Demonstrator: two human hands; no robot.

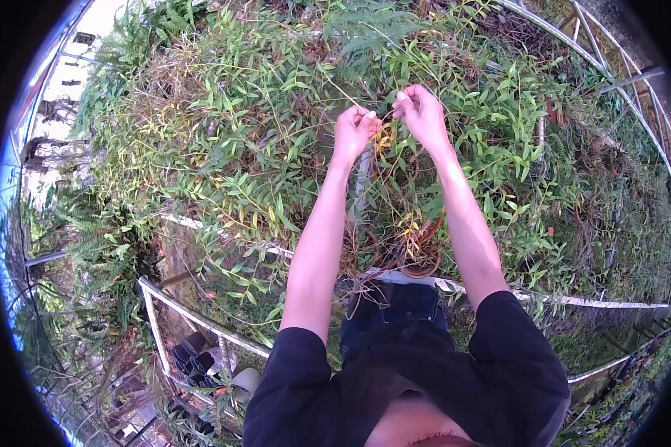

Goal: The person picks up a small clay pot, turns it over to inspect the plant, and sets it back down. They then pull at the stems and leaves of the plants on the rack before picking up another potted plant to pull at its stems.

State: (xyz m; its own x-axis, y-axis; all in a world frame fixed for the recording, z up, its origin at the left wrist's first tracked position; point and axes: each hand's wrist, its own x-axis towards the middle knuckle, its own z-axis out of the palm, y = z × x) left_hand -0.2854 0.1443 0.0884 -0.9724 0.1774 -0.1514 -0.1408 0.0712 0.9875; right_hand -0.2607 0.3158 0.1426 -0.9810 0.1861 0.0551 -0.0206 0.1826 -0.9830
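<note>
Both my arms reach forward over a dense bed of leafy green plants [276,141]. My left hand [354,132] is closed in a pinch on a thin, pale dry stem [343,92], which slants up and to the left from the fingers. Just to its right, my right hand [420,118] is also closed, thumb against fingers. A short, thin piece of stem shows in the small gap between the two hands. Yellowed leaves [382,143] hang right below them, beside an upright grey post [363,179].
A whitish metal rail [574,300] runs along the near side of the plants, close to my waist. Dry tangled stems and a brown pot rim [419,271] lie just beyond it. Another metal frame [201,319] stands at lower left, with dark items [191,357] behind it. Ferns [89,238] grow at left.
</note>
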